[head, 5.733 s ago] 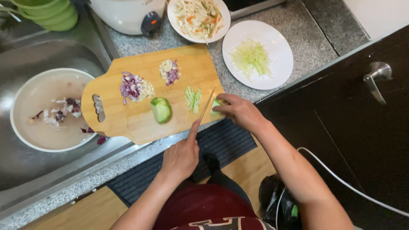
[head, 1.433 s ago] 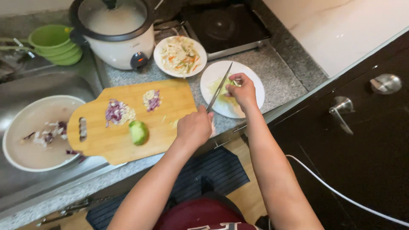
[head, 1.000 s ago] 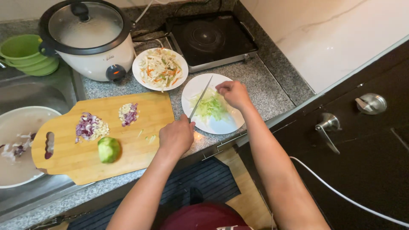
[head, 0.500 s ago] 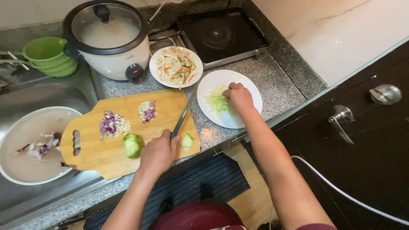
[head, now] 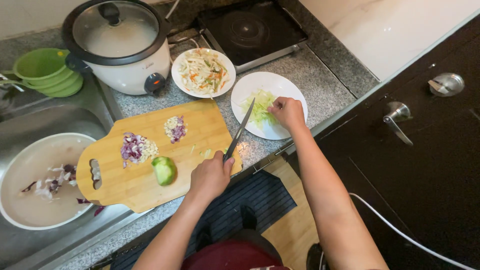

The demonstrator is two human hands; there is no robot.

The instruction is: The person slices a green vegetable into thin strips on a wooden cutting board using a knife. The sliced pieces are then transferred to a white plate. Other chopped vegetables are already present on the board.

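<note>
Knife over the plate of green shreds

The left hand (head: 211, 176) grips the knife (head: 239, 131), blade reaching the white plate (head: 290, 95); the right hand (head: 286, 112), fingers curled, touches the shredded greens (head: 258, 106) there on the tabletop (head: 325, 75).

Speckled grey granite counter (head: 320, 75) across the centre, lit evenly. At 12 o'clock, black single-burner hob (head: 252, 32). At 1 to 2 o'clock, pale marbled surface (head: 395, 27). At 3 o'clock, dark cabinet fronts (head: 430, 165) with two metal handles (head: 397, 122). At 9 o'clock, steel sink (head: 35, 120). At 6 o'clock, wooden floor (head: 292, 227) under a dark striped mat (head: 250, 207). At 5 o'clock, white cable (head: 400, 232) across the cabinet base.
</note>
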